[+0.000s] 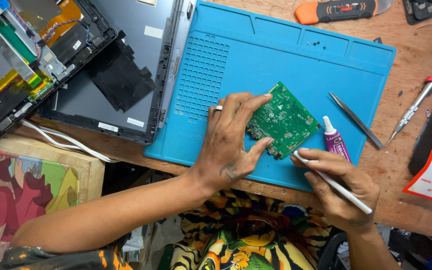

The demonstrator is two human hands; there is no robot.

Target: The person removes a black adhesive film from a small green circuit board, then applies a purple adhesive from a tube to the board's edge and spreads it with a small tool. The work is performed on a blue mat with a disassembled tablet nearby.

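I note a purple glue tube [335,140] with white nozzle lying on the blue mat [286,55]. My left hand [231,145] pinches the green circuit board [282,120] mid-mat, grip clamped; my right hand [343,187] closed around a white stylus [333,182].

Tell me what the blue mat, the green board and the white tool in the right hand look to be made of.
Blue work mat: likely silicone or soft rubber; matte, with moulded trays and a grid.
Green circuit board: rigid laminate with glossy green coating, small soldered parts and pale markings.
White stick tool: smooth and plain, probably plastic; held in the right hand, so that is uncertain.
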